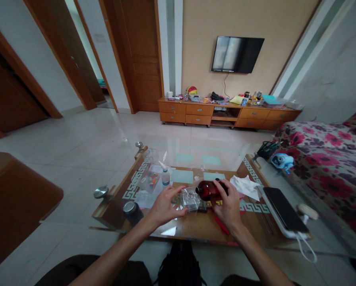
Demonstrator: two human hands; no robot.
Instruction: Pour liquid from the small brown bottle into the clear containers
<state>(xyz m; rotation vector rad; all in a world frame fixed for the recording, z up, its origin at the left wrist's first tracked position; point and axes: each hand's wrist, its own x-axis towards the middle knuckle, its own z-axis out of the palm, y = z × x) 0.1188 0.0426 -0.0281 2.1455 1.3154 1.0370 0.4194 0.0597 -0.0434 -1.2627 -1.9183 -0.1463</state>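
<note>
My right hand [228, 206] grips a dark red, see-through bottle [207, 190]. The bottle lies tilted on its side, its narrow neck pointing left. Curved around the left side of a clear, shiny plastic container [191, 199], my left hand [163, 204] has its thumb and fingers at either edge. The bottle's mouth is above the container's right part; whether anything flows is too small to tell. A small clear bottle with a pointed nozzle [165, 177] stands beyond my left hand. Something red [221, 223] lies below my right hand.
On the glass table [184, 234] are a dark jar [132, 213] at left, a box of colourful bits [152, 180], crumpled white tissue [246, 186], and a phone [285, 208] with a white cable. A pen holder [267, 149] and blue-white toy [281, 162] stand at right.
</note>
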